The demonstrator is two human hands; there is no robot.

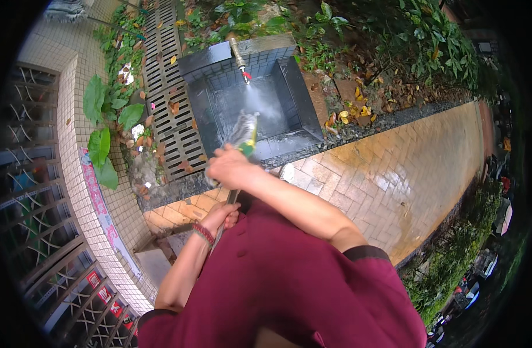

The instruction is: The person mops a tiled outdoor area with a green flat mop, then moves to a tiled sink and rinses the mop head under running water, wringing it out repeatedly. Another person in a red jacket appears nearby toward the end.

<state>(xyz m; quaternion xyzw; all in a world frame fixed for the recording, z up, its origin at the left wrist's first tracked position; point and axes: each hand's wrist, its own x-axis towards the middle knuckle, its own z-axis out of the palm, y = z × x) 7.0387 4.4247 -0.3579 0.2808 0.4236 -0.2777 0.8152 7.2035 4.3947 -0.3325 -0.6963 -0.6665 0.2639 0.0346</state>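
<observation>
My left hand (218, 219), with a dark red bracelet at its wrist, grips the pole (232, 198) of a mop close to my body. Farther along, my right hand (231, 167) is closed around the mop near its head. The grey-white mop strands (244, 126) reach over the near left edge of a dark tiled basin (307, 100) and look blurred. A green and yellow part (248, 147) shows beside my right fingers. Water (261, 102) sprays from a metal tap (237, 54) with a red handle (247, 75) into the basin.
Left of the basin runs a slotted drain grate (172, 100) with fallen leaves. A tiled wall (90, 174) with barred windows (35, 165) stands at the left. Wet brick paving (361, 178) stretches right. Plants (435, 48) grow behind. My white shoe (287, 172) is near the basin.
</observation>
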